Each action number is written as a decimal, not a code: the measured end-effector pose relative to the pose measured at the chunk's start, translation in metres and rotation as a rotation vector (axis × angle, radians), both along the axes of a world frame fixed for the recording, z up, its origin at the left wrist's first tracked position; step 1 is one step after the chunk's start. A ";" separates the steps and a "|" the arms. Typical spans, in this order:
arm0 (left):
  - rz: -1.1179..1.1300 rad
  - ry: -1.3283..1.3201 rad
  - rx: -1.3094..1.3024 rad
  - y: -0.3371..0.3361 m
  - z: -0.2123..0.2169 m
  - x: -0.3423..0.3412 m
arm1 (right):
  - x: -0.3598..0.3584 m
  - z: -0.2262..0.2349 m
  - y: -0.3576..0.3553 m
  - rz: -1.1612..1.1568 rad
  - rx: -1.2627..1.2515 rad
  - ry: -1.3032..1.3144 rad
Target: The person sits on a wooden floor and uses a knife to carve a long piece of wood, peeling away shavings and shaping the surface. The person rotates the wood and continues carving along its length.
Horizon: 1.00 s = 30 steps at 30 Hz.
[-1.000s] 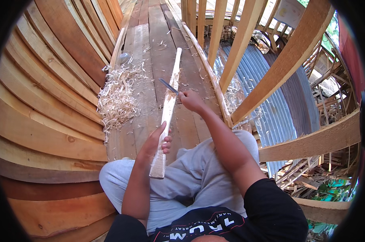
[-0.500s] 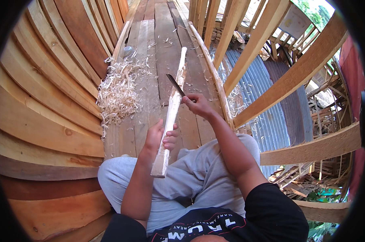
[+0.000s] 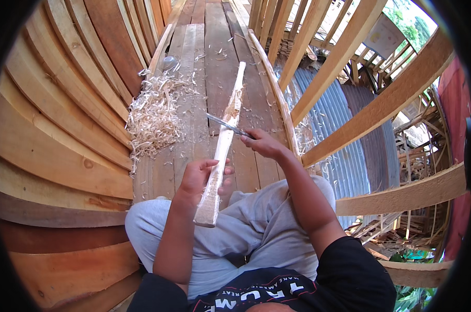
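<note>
A long, pale piece of carved wood (image 3: 223, 143) slants away from my lap, its narrow end far off and its broad, squared end close to me. Round its near part is my left hand (image 3: 198, 179), thumb on one side and fingertips showing on the other. My right hand (image 3: 265, 143) grips the handle of a knife (image 3: 222, 121). The blade lies across the wood at about its middle, pointing left. Bark-brown, rough patches show on the wood beyond the blade and near the broad end.
Curled wood shavings (image 3: 155, 118) are heaped on the plank floor (image 3: 196, 148) at the left. A small clear round object (image 3: 169, 63) lies behind them. A board wall (image 3: 63, 130) rises on the left; slatted railing (image 3: 334, 57) runs along the right, above corrugated metal sheets (image 3: 339, 140).
The knife has come nearer to me along the wood and turned flatter across it. My left fingers have loosened somewhat, and the wood has rolled slightly, showing a rough patch.
</note>
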<state>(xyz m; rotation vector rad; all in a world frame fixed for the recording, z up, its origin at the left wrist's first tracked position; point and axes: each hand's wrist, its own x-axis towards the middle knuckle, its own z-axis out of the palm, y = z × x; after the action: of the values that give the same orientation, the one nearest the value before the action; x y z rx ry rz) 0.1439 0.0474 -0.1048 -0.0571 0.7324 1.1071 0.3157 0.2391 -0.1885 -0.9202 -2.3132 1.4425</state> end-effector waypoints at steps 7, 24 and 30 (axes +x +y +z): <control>-0.124 -0.101 0.200 -0.023 0.003 -0.017 | -0.007 0.007 -0.002 0.028 -0.174 -0.010; -0.092 -0.224 0.194 -0.007 -0.039 -0.025 | -0.044 -0.006 -0.050 -0.116 0.245 -0.009; -0.042 0.017 0.052 -0.005 -0.043 -0.009 | -0.044 -0.022 -0.041 -0.080 0.755 -0.032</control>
<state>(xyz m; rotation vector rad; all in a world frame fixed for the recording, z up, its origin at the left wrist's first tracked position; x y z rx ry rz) 0.1353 0.0427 -0.1474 0.0120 0.7163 1.0867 0.2718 0.1977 -0.2101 -0.7771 -2.4909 0.4299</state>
